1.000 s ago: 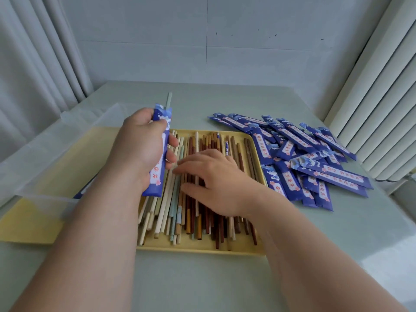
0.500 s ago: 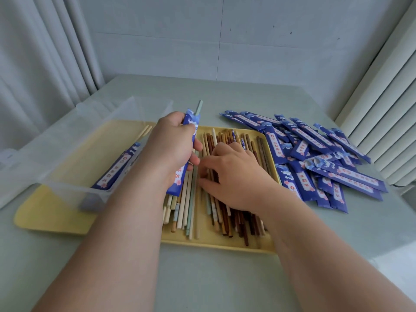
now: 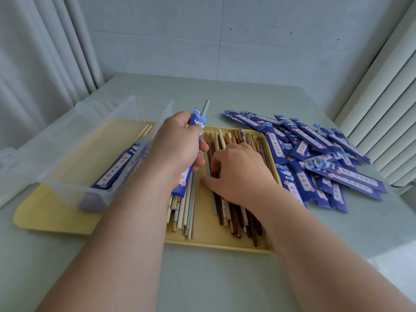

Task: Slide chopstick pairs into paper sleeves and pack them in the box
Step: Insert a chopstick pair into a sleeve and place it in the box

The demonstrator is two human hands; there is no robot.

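sleeves (image 3: 315,163) – blue, white wave print, pink flowers | tray (image 3: 216,242) – yellow | chopsticks (image 3: 236,212) – brown, cream, mint

our left hand (image 3: 180,143) is raised with its back toward the camera. its fingers are curled round a blue paper sleeve (image 3: 196,129), held near upright with a slight tilt. our right hand (image 3: 238,172) lies palm down just beside it, thumb stretched toward the left hand. its fingers are bent, tips down on the loose chopsticks (image 3: 227,212); whether they pinch one cannot be seen. both forearms are bare and reach forward, converging.
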